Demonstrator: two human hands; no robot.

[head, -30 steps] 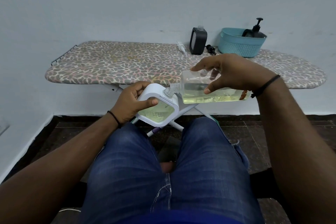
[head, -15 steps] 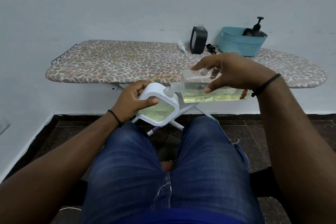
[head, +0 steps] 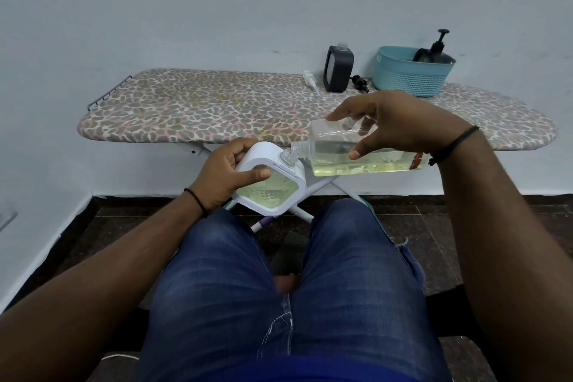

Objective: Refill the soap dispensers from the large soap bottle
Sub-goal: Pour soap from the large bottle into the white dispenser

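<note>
Clear large soap bottle (head: 356, 153) on its side — neck at white dispenser (head: 273, 186) mouth.

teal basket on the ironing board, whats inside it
Inside the teal perforated plastic basket, a dark pump dispenser bottle rises above the rim, with another dark item beside it. The basket wall hides anything lower down.

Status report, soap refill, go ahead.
Left hand grips white dispenser. Right hand holds tipped soap bottle, neck at dispenser mouth. Nothing in the way.
</note>
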